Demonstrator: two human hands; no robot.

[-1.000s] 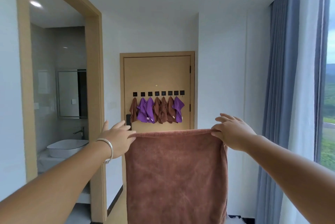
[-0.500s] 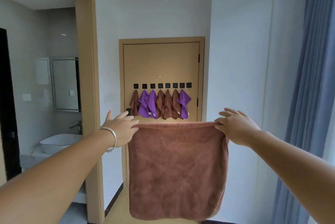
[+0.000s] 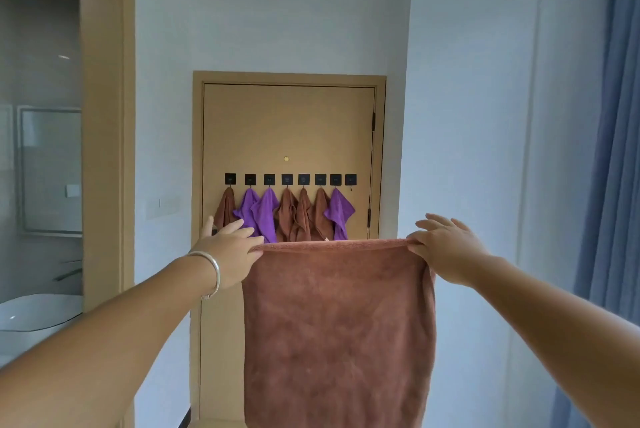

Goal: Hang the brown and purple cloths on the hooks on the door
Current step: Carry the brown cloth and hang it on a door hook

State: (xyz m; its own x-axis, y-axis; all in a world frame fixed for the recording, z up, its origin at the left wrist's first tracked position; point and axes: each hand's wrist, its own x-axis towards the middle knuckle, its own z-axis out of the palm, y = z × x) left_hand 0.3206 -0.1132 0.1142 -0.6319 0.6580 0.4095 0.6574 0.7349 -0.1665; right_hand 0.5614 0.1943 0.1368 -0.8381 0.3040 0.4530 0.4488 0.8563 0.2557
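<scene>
I hold a large brown cloth (image 3: pixel 339 330) spread flat in front of me, hanging from its top edge. My left hand (image 3: pixel 228 254) pinches its top left corner and my right hand (image 3: pixel 446 249) pinches its top right corner. Straight ahead stands a tan door (image 3: pixel 287 126) with a row of several black hooks (image 3: pixel 287 180). Brown cloths (image 3: pixel 299 214) and purple cloths (image 3: pixel 263 211) hang from all hooks but the rightmost one (image 3: pixel 350 179), which is bare. The held cloth hides the door's lower part.
A wooden door frame (image 3: pixel 104 116) on the left opens onto a bathroom with a white basin (image 3: pixel 34 316) and a mirror (image 3: pixel 52 171). A white wall (image 3: pixel 467 116) rises to the right, and blue curtains (image 3: pixel 613 185) hang at the far right.
The door and hooks have grown larger and nearer in view. The bathroom frame has slid left. Both hands keep the brown cloth stretched between them.
</scene>
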